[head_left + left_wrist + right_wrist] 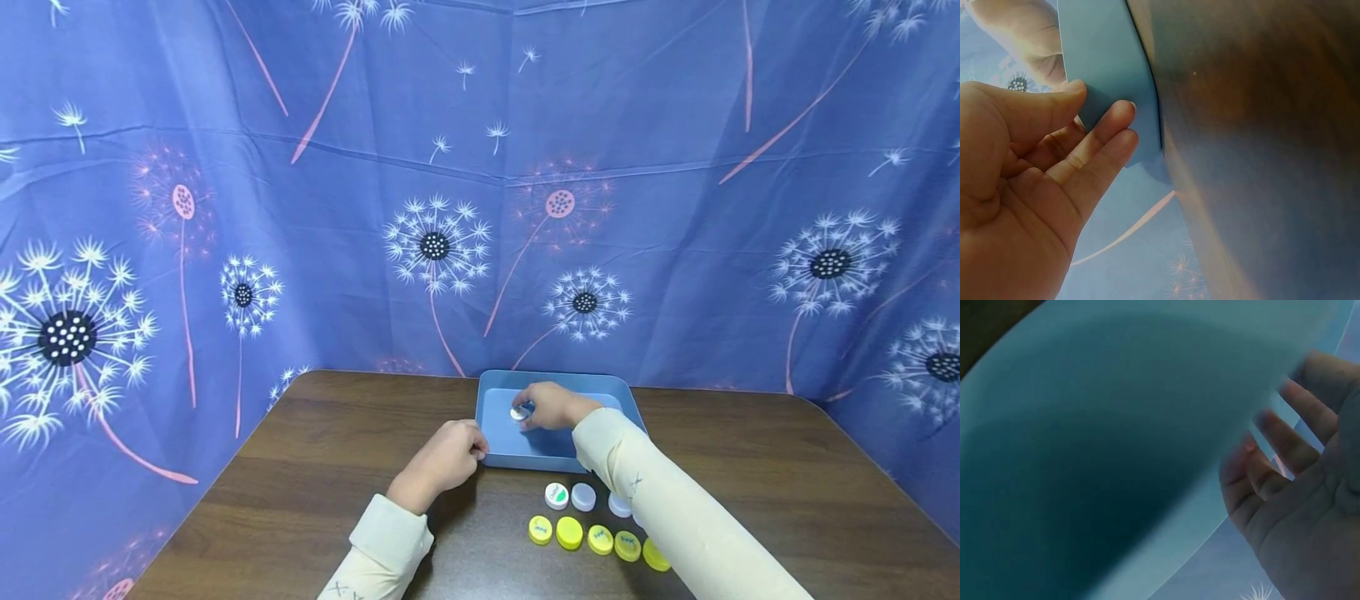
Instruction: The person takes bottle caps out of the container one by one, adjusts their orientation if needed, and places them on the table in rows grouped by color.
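Note:
A blue tray [525, 460] sits at the back of the table. Over its floor, my right hand [553, 406] pinches a white bottle cap [518, 413] between thumb and fingers. The right wrist view shows the curved fingers [1285, 437] above the tray, with the cap hidden there. My left hand [447, 457] is at the tray's front left corner. In the left wrist view its thumb lies at the rim and the other fingers [1113, 128] press the outer wall, pinching the tray's side.
In front of the tray stand white caps, one with a green mark [557, 496], another plain white cap [583, 497], and more partly under my right sleeve [675, 508]. Nearer is a row of several yellow caps [569, 533]. A blue dandelion-print cloth [480, 275] hangs behind the brown table [330, 467].

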`<action>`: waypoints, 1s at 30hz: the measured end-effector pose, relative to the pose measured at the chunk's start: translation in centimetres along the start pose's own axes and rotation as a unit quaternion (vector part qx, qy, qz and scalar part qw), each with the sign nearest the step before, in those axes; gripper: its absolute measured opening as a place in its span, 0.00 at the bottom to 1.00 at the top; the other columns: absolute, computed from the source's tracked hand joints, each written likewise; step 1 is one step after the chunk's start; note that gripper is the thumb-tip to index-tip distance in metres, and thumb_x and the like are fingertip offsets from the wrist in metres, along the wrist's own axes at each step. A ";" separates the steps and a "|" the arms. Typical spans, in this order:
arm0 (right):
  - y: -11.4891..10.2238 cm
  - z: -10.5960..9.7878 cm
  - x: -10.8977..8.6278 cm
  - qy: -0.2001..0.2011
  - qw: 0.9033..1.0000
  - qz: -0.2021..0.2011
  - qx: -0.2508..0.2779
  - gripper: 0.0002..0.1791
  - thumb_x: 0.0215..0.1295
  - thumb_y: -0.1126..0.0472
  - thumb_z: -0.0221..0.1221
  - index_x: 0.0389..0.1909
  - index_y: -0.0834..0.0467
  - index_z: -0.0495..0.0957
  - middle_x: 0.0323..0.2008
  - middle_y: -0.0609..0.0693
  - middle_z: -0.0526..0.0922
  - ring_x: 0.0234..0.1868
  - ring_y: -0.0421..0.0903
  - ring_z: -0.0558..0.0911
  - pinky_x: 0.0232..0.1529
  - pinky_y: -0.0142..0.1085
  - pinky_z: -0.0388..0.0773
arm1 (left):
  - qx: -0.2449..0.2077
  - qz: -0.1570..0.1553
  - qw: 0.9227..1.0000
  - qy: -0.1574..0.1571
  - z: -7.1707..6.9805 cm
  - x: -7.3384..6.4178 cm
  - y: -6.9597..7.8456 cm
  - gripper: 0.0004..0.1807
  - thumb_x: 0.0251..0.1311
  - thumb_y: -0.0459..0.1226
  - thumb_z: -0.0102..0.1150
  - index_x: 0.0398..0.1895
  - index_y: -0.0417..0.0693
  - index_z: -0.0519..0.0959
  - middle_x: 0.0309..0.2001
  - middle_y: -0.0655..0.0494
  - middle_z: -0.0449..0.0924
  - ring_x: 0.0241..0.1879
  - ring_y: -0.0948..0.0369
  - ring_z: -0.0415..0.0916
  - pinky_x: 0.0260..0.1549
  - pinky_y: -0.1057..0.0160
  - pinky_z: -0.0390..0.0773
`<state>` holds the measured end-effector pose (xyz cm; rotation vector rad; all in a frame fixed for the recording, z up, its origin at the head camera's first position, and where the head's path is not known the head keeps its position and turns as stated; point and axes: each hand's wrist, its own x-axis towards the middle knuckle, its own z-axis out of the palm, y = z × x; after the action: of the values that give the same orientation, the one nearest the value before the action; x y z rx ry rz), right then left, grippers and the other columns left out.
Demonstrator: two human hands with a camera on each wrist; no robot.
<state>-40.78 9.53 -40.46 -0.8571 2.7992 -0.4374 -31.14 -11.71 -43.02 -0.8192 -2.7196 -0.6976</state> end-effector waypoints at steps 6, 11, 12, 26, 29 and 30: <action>0.3 0.4 0.1 0.011 1.000 -0.018 -0.009 0.17 0.57 0.62 0.70 0.49 0.58 0.83 0.44 0.52 0.81 0.49 0.51 0.79 0.55 0.47 0.75 | -0.001 0.000 1.000 -0.002 0.1 0.1 0.0 0.08 0.55 0.24 0.63 0.25 0.43 0.85 0.28 0.62 0.76 0.31 0.67 0.74 0.35 0.68 0.78; 0.5 0.8 0.2 0.018 1.000 -0.021 -0.003 0.09 0.56 0.63 0.71 0.37 0.56 0.82 0.33 0.47 0.80 0.37 0.45 0.77 0.43 0.42 0.76 | 0.001 0.002 1.000 0.000 0.0 0.1 0.1 0.07 0.55 0.24 0.62 0.25 0.43 0.85 0.28 0.62 0.77 0.31 0.67 0.75 0.35 0.68 0.78; 0.5 0.9 0.2 0.020 1.000 -0.018 0.000 0.09 0.56 0.63 0.71 0.37 0.56 0.82 0.31 0.47 0.79 0.35 0.45 0.76 0.41 0.42 0.76 | 0.001 0.002 1.000 0.001 -0.1 0.1 0.1 0.07 0.55 0.24 0.62 0.25 0.43 0.85 0.28 0.62 0.77 0.31 0.67 0.75 0.35 0.68 0.78; 0.8 1.1 0.1 0.030 0.999 -0.006 0.018 0.09 0.57 0.63 0.70 0.38 0.57 0.82 0.28 0.46 0.78 0.31 0.43 0.74 0.36 0.38 0.74 | 0.000 -0.007 1.000 -0.003 -0.1 0.1 0.2 0.08 0.55 0.24 0.62 0.25 0.43 0.85 0.28 0.62 0.77 0.31 0.67 0.74 0.36 0.67 0.78; 0.7 0.8 0.0 0.050 0.998 -0.022 0.025 0.10 0.56 0.63 0.71 0.37 0.58 0.81 0.29 0.46 0.79 0.32 0.43 0.75 0.38 0.39 0.75 | 0.000 -0.003 1.000 -0.002 -0.1 0.0 0.2 0.08 0.55 0.24 0.62 0.26 0.43 0.85 0.28 0.62 0.77 0.32 0.66 0.74 0.36 0.67 0.79; 0.7 0.6 -0.1 0.058 0.998 -0.028 0.029 0.10 0.56 0.63 0.71 0.38 0.58 0.81 0.30 0.46 0.79 0.33 0.43 0.75 0.39 0.39 0.75 | 0.001 -0.002 1.000 -0.003 -0.1 0.0 0.1 0.08 0.55 0.24 0.62 0.26 0.43 0.85 0.28 0.62 0.77 0.32 0.66 0.74 0.36 0.67 0.78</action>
<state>-40.94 9.98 -41.27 -0.9273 2.8563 -0.5910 -31.08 -11.67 -42.84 -0.8155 -2.7275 -0.6949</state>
